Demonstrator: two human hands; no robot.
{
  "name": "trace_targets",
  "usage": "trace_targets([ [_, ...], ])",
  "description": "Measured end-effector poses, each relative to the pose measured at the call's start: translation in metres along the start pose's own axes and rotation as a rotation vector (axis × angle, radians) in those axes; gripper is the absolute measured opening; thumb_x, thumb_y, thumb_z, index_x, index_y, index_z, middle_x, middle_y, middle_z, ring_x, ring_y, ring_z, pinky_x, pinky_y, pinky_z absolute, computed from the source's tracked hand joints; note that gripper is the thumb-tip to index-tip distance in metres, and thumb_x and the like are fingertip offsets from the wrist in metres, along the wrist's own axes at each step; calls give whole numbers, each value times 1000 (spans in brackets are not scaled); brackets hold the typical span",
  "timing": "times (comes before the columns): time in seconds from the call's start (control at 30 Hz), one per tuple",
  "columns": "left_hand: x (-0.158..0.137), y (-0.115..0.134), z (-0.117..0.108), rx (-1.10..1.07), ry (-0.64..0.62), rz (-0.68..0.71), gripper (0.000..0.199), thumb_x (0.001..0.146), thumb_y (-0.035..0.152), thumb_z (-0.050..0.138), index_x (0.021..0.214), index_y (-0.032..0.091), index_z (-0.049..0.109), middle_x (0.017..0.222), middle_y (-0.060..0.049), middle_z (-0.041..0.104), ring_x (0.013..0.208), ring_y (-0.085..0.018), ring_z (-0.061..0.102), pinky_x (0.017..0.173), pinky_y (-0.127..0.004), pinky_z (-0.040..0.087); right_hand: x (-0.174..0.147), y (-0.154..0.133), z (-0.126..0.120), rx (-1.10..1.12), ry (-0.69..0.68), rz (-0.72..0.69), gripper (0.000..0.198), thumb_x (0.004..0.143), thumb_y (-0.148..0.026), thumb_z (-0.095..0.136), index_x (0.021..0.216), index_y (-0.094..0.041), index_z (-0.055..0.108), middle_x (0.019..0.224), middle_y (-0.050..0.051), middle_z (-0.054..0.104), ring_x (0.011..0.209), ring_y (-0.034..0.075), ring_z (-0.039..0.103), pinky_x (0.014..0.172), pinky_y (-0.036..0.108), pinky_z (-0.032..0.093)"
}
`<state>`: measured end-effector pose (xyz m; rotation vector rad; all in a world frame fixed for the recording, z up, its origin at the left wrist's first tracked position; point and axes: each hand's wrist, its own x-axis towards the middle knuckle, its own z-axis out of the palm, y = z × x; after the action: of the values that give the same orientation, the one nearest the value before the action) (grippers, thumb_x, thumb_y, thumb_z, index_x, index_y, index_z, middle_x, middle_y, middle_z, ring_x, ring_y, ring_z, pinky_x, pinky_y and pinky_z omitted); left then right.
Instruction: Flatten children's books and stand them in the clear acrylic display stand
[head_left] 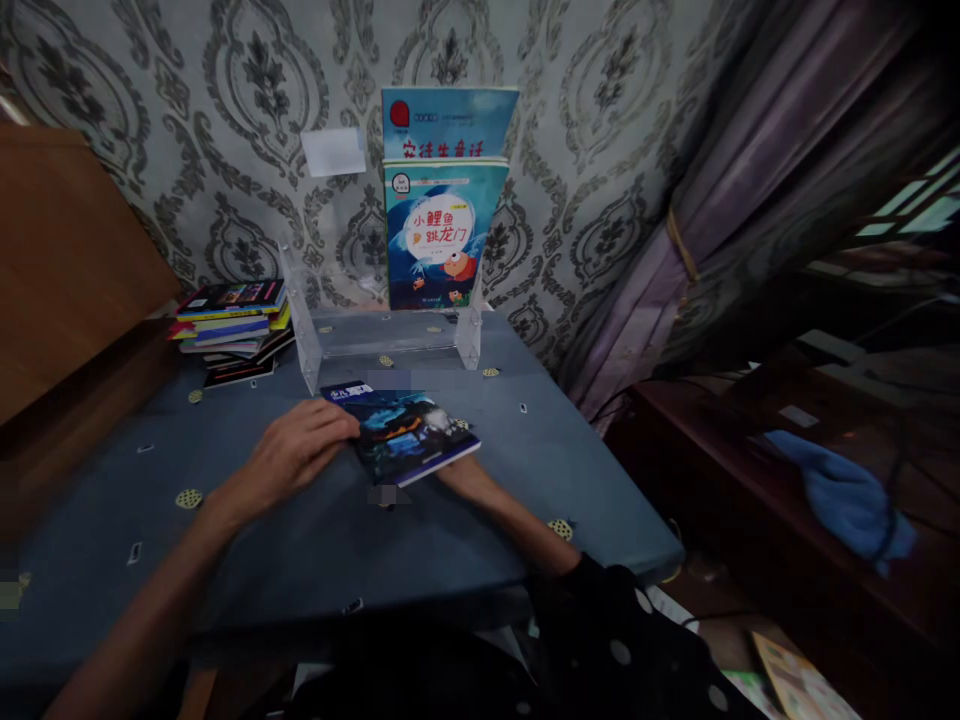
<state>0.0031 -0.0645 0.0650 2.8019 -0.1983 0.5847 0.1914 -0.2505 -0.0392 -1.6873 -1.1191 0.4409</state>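
Observation:
A dark blue book point(409, 435) with white lettering and a glowing picture on its cover is held, tilted, over the near middle of the table. My left hand point(304, 445) is closed at the book's left edge, fingers bent against it. From the right, my right hand point(463, 476) reaches beneath the book and holds it from below; its fingers are hidden. Just beyond stands a clear acrylic book stand point(307, 330). Two upright books are in its right part: a teal one with a fish cover point(442, 240) in front, and a taller blue one point(450, 120) behind.
A stack of books point(236, 325) lies at the back left of the blue patterned tablecloth point(300, 560). A blank white card point(334, 152) shows above the stand's left side. On the right are a purple curtain point(675, 230) and a lower dark surface with a blue cloth point(840, 490).

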Motion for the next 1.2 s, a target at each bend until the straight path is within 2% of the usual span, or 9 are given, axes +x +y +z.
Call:
trace_targets([
  [0.07,-21,-12,21,35,-68,-47,28,101,27,39,102,22,66,105,-7,72,101,-22,65,91,-36,51,-6,11,-14,-330,-26,-38,36,85,-14,61,120,-18,68,140,15,60,138,32,47,116,56,33],
  [0.13,-39,-21,42,39,-145,-99,28,100,27,39,103,23,67,111,-7,72,106,-23,65,95,-37,51,-11,20,-28,-507,-12,-13,36,89,-11,54,121,-16,68,141,16,59,137,31,48,115,55,36],
  [0.3,-52,-26,71,45,-155,-210,35,102,36,36,120,23,63,128,-8,67,119,-24,62,106,-41,48,-9,22,-39,-441,6,-23,36,98,-19,42,125,-18,65,131,12,66,125,24,60,108,45,45],
  [0.4,-45,-31,82,101,-127,-329,42,102,41,38,134,21,56,141,-10,59,130,-26,55,112,-46,43,-5,16,-22,-372,-29,-90,35,99,-27,46,128,-18,63,129,12,67,122,24,61,107,45,46],
  [0.5,-37,-38,92,139,-135,-391,46,102,42,38,140,19,51,150,-12,51,140,-27,46,116,-48,38,-4,14,1,-390,-7,-134,35,97,-27,50,128,-18,63,134,14,63,129,26,55,111,49,43],
  [0.63,-26,-41,102,179,-167,-377,52,102,42,38,146,16,45,155,-14,44,146,-27,37,121,-49,29,-6,18,18,-458,9,-161,37,94,-23,51,128,-15,63,141,18,56,135,30,49,114,52,39],
  [0.87,19,-44,119,148,-276,-287,57,103,46,33,150,15,40,160,-13,35,150,-24,29,122,-46,26,-8,18,18,-474,29,-193,39,94,-21,50,132,-20,61,141,14,56,135,28,49,114,52,41],
  [1.0,46,-43,126,129,-341,-218,57,103,41,31,152,11,37,161,-13,32,151,-23,26,123,-44,22,-6,16,19,-470,26,-173,44,93,-20,50,137,-16,55,140,17,56,135,28,49,114,51,41],
  [1.2,49,-36,129,124,-334,-168,54,104,37,28,152,15,38,161,-10,34,151,-20,26,124,-43,19,-5,15,22,-523,17,-156,52,94,-19,46,146,-14,45,142,20,54,136,30,47,114,53,40],
])
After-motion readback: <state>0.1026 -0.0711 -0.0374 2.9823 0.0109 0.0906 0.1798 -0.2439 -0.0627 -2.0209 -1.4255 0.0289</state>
